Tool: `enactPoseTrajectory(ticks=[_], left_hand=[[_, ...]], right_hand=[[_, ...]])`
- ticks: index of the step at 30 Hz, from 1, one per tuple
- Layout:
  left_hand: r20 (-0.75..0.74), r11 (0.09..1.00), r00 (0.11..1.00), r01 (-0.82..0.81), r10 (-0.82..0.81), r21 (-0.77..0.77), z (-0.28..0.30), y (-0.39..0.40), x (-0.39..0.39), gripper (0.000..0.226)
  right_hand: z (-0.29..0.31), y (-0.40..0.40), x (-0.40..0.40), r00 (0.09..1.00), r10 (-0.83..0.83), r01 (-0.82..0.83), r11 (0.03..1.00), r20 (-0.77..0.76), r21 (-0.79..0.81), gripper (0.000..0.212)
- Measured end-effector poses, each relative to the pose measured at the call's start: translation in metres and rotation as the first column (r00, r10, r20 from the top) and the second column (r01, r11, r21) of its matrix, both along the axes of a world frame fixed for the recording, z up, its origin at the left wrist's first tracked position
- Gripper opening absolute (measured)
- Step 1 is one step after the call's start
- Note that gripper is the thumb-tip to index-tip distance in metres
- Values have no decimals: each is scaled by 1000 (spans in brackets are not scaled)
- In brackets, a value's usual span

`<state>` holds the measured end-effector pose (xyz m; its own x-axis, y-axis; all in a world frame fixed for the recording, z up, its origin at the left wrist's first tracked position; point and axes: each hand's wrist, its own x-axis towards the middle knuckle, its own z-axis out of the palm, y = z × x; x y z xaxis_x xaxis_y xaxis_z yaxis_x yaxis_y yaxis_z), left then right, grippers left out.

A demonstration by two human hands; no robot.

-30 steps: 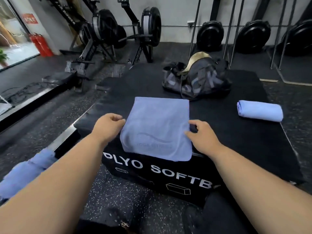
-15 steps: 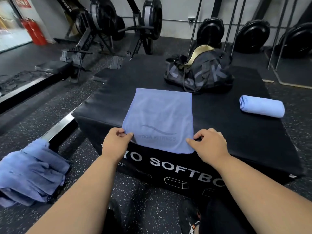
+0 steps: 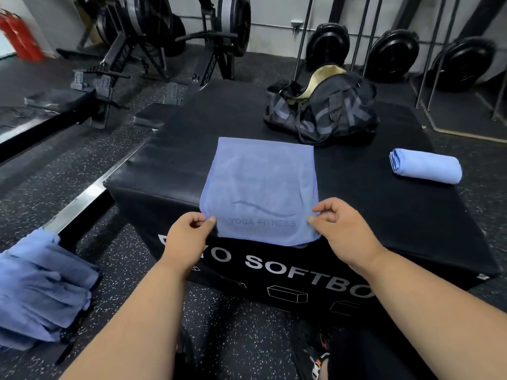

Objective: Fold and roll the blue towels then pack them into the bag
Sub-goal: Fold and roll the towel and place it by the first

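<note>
Your left hand (image 3: 186, 237) and right hand (image 3: 340, 229) pinch the folded blue towel (image 3: 260, 187) at its near corners, fingers (image 3: 319, 212) curled on cloth that looks soft, light and floppy.

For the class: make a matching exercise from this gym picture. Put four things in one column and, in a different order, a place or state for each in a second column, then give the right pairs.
Things
1. Flat towel
2. Rolled towel
3. Bag
4. Towel pile

Places or states
A. On the box's far side, top open
B. Low on the left, off the box
C. On the box's right side, lying alone
D. Near corners pinched by left hand and right hand

Pairs: 1-D, 2-C, 3-A, 4-B
</note>
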<state>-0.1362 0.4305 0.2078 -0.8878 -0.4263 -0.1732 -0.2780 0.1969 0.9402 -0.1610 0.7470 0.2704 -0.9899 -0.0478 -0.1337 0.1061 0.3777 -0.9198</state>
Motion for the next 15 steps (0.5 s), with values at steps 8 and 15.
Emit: enactPoseTrajectory(ticks=[8, 15], left_hand=[[-93, 1000, 996, -13, 13, -4, -1, -29, -7, 23], [-141, 999, 989, -38, 39, 5, -1, -38, -9, 24]], right_hand=[[-5, -7, 4, 997, 52, -38, 974, -56, 225, 46], [-5, -9, 2, 998, 0, 13, 977, -62, 211, 51]])
